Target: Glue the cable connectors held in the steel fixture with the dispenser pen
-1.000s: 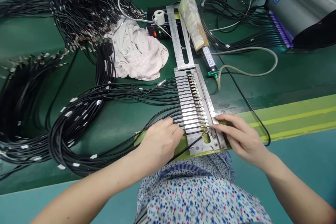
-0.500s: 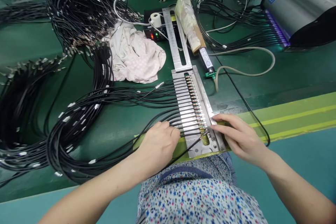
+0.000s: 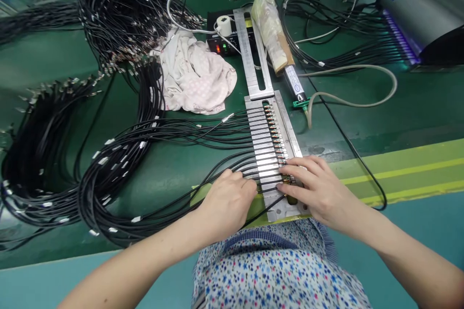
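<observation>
A green bench (image 3: 398,106) carries big coils of black cable (image 3: 119,164) on the left and, in the middle, a long metal jig (image 3: 270,154) whose long axis runs from near to far, tilted a little to the left at its far end. A rumpled cloth (image 3: 195,75) lies far-left of the jig, a wrapped tool (image 3: 275,34) lies along its far right side, and a grey machine (image 3: 424,5) sits at the far right. Cables cross the jig from the left, each laid square to its length in its own slot, with their metal tips (image 3: 275,135) lined up along the right half. Both hands work the jig's near end. The left hand (image 3: 226,200) rests just left of the jig, fingers curled together and pressing down on the near cables where they enter the slots. The right hand (image 3: 321,190) lies over the jig's right edge, fingers spread and pointing left, fingertips (image 3: 286,174) on the nearest tips; whether it pinches one I cannot tell. One loose cable (image 3: 266,205) runs slantwise between the hands across the near corner, touching the left hand and close under the right.
</observation>
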A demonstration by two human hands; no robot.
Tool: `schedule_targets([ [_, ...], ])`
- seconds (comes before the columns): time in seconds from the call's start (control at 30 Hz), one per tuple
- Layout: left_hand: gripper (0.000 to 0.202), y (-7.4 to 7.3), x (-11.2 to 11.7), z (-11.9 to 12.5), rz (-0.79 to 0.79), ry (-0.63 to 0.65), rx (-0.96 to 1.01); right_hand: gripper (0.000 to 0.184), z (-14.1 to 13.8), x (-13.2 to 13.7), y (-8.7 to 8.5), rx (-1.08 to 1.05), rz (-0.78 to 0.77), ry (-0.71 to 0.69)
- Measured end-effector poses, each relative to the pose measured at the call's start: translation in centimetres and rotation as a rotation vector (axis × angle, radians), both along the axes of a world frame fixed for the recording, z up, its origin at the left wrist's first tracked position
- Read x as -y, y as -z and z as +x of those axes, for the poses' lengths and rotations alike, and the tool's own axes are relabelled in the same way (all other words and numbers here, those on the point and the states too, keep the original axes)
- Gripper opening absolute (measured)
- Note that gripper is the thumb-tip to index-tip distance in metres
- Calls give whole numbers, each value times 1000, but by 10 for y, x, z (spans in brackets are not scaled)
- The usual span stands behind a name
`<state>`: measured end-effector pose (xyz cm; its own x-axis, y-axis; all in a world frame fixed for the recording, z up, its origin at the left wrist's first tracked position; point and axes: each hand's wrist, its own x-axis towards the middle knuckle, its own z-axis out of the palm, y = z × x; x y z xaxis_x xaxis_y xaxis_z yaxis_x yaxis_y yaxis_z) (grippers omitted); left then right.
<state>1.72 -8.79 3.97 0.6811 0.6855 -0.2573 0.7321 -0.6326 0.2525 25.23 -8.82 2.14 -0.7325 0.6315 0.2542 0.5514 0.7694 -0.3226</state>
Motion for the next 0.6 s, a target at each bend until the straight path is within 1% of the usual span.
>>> schedule_targets([
  [0.13,25,1,2,-2,32,-37,98,38,6,-2,2,-51,-29,8],
  [0.33,21,-7,7,1,57,-67,216,34,12,-5,2,-100,-68,4],
  [0.43,20,-8,10,2,91,-75,235,30,13,-7,4,-85,-38,5],
  [0.6,18,-5,11,2,142,-13,302,21,15,-9,3,24,82,-33],
])
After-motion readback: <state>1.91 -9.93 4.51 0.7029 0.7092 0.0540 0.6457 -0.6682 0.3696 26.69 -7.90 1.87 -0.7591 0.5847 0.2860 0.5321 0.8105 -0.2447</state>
